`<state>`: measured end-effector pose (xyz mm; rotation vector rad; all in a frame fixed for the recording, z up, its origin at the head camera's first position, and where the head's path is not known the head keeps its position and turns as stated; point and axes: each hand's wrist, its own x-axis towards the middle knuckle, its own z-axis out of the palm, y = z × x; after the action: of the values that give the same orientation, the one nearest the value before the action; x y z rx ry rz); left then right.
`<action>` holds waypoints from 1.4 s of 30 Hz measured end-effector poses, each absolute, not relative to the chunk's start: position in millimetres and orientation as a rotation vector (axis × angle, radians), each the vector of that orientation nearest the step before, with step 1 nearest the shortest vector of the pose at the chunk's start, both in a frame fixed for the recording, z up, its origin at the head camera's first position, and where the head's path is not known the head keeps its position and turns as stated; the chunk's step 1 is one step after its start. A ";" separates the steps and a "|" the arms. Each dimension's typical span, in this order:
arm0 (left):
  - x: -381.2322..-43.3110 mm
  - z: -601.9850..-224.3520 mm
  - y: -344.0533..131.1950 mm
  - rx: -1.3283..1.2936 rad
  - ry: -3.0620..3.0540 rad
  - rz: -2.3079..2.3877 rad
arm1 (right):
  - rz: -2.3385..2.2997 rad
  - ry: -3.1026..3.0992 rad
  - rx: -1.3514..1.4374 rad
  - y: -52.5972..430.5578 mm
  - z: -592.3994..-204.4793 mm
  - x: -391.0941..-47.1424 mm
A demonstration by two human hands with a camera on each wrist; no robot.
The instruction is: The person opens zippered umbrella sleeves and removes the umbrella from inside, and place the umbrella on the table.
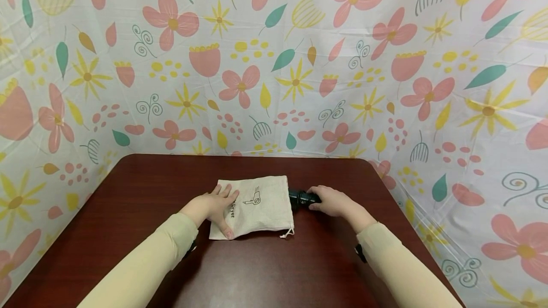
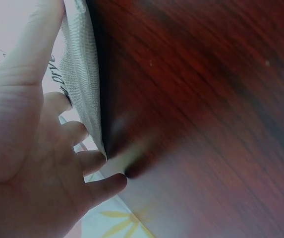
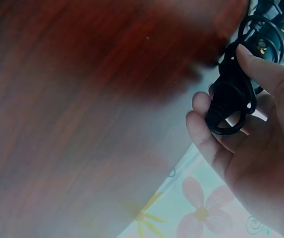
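A cream cloth bag (image 1: 267, 213), printed with a dryer drawing and the word "Dryer", lies in the middle of the table. My left hand (image 1: 212, 209) rests on its left end with fingers and thumb spread over the cloth. From the bag's right-hand mouth sticks out a dark hair dryer (image 1: 296, 197); the rest of it is hidden inside. My right hand (image 1: 336, 202) grips its outer end. In the right wrist view, the thumb and fingers close around the black looped cord (image 3: 231, 91) bundled there.
The dark red-brown wooden table (image 1: 239, 274) has rounded far corners. A drawstring (image 1: 288, 234) hangs from the bag's near right corner. White floral cloth (image 1: 278, 70) hangs behind the table and along its sides.
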<state>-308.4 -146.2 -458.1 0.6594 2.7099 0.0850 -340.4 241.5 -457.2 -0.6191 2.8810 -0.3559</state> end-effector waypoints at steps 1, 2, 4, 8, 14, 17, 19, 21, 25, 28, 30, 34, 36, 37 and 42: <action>-308.3 -458.0 -146.1 0.659 2.710 0.088 | -0.364 2.884 -0.617 242.2 -457.7 -339.0; -308.5 -458.2 -146.2 0.660 2.710 0.091 | -0.371 2.887 -0.617 243.0 -458.4 -338.0; -308.3 -458.2 -146.3 0.659 2.708 0.096 | -0.388 2.895 -0.622 244.1 -459.7 -335.8; -308.2 -458.2 -146.3 0.655 2.706 0.108 | -0.410 2.899 -0.629 246.2 -463.2 -333.0; -309.3 -459.2 -146.7 0.649 2.702 0.105 | -0.435 2.882 -0.603 247.3 -463.3 -325.7; -310.2 -460.9 -147.2 0.649 2.704 0.101 | -0.434 2.887 -0.598 247.1 -462.8 -321.0; -310.6 -461.4 -147.2 0.650 2.707 0.094 | -0.438 2.890 -0.603 247.5 -462.9 -318.7; -310.6 -461.2 -147.1 0.650 2.707 0.093 | -0.437 2.894 -0.603 248.1 -463.3 -317.2; -310.4 -461.4 -147.1 0.647 2.706 0.098 | -0.450 2.889 -0.602 249.1 -463.3 -316.4; -310.4 -461.7 -147.1 0.645 2.706 0.100 | -0.457 2.882 -0.606 250.4 -464.0 -318.2; -310.7 -461.9 -147.1 0.647 2.707 0.099 | -0.464 2.876 -0.603 251.4 -463.8 -319.9; -310.8 -462.2 -147.0 0.653 2.712 0.092 | -0.473 2.867 -0.615 254.0 -463.0 -324.3; -310.5 -461.9 -147.0 0.651 2.712 0.093 | -0.479 2.864 -0.636 255.4 -462.7 -326.5; -310.3 -461.6 -147.0 0.650 2.711 0.094 | -0.476 2.864 -0.640 256.1 -462.6 -327.6; -309.1 -459.5 -147.0 0.640 2.698 0.115 | -0.443 2.868 -0.608 258.7 -462.3 -334.3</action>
<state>-309.1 -147.0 -459.5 0.6401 2.6976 0.1146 -334.3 258.7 -462.3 -0.6084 2.8676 -0.4426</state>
